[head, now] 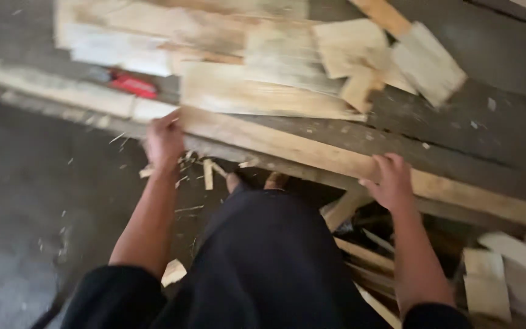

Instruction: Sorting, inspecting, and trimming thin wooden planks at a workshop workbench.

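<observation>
Pale offcut boards [257, 91] piled far on the dark bench [470, 134]. Red tool [134, 85] far left. Wood scraps [494, 274] near right; splinters [205, 173] on the floor [31, 201]

sleeves: black, pushed up above the elbows | forearms: bare | left hand [164, 141], right hand [391, 181]: ungloved | trousers: black

Long plank [312, 149] across workbench [488, 134], offcuts [336, 55] behind, scraps [488, 280] below right
</observation>
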